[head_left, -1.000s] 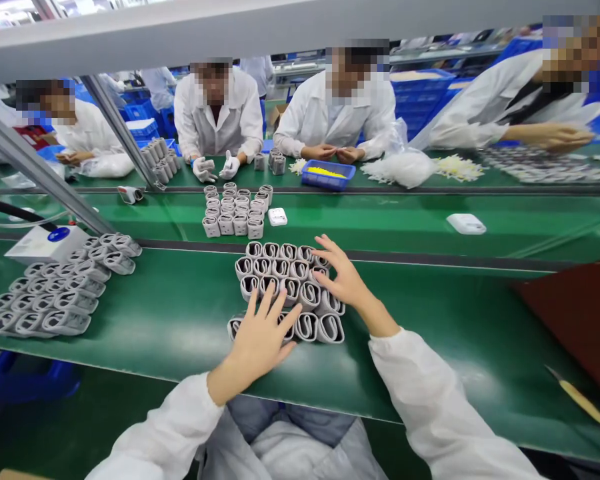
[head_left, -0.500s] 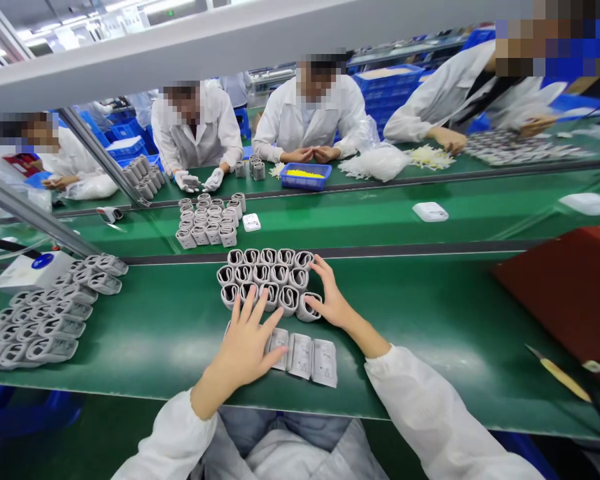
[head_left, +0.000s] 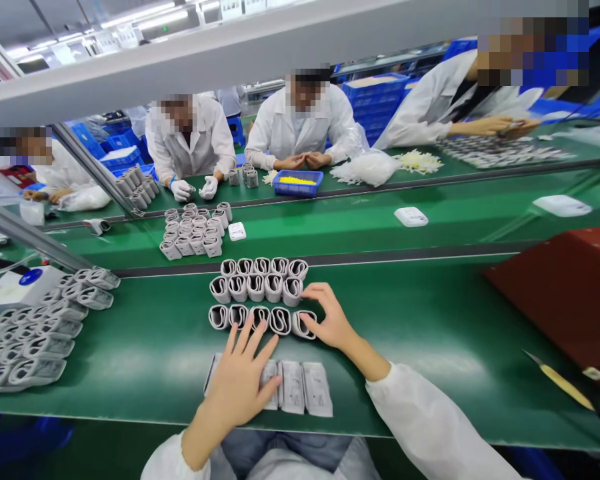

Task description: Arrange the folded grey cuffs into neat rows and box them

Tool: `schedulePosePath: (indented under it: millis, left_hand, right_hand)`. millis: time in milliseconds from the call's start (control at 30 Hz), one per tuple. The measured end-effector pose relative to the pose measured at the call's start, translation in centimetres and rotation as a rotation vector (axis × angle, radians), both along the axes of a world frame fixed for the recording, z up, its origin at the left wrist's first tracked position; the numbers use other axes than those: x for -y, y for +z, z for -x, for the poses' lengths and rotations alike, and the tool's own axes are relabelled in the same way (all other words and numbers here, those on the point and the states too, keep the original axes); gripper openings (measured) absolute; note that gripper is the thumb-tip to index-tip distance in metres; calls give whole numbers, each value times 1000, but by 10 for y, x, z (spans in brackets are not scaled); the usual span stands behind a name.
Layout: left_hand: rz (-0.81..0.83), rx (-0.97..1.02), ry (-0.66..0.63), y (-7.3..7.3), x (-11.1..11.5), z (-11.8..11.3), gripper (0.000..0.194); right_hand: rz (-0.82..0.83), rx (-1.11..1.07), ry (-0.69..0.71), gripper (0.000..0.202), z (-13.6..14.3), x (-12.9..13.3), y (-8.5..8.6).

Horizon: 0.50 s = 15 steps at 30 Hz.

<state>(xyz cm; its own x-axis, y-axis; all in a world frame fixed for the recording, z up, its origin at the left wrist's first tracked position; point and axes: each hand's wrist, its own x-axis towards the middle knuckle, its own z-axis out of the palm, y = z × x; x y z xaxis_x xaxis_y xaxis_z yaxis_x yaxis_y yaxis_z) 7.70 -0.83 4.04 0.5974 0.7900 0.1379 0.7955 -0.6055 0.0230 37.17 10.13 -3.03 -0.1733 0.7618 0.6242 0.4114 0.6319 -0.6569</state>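
Observation:
Three rows of rolled grey fabric cuffs (head_left: 255,287) stand on the green bench in front of me, the nearest row (head_left: 279,321) apart from the two behind. My left hand (head_left: 241,375) is open, palm down, its spread fingertips at the front of that nearest row. Below it lie several flat grey pieces (head_left: 293,387), partly hidden by the hand. My right hand (head_left: 331,319) is open, thumb against the right-end cuff of the nearest row. Its curled fingers are by the right end of the middle row.
More rolled cuffs (head_left: 45,340) and a white box (head_left: 23,285) stand at the left. A yellow-handled pointed tool (head_left: 565,385) lies at the right beside a dark red box (head_left: 560,287). Beyond, a green conveyor (head_left: 330,230) carries cuffs and white cases (head_left: 411,217); co-workers sit opposite.
The nearest row of cuffs has come toward me, opening a gap from the middle row. Both hands have moved slightly with it. The whole view has shifted a little.

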Motion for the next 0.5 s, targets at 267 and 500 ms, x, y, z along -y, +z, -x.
schedulePosePath:
  millis: [267,500]
  left_hand:
    - [-20,-14,25,-3,18,1,69]
    - [8,0,29,-3,18,-1,70]
  right_hand:
    - [-153,-10,37,11,11,12,16]
    - [-58,29,118,11,7,11,15]
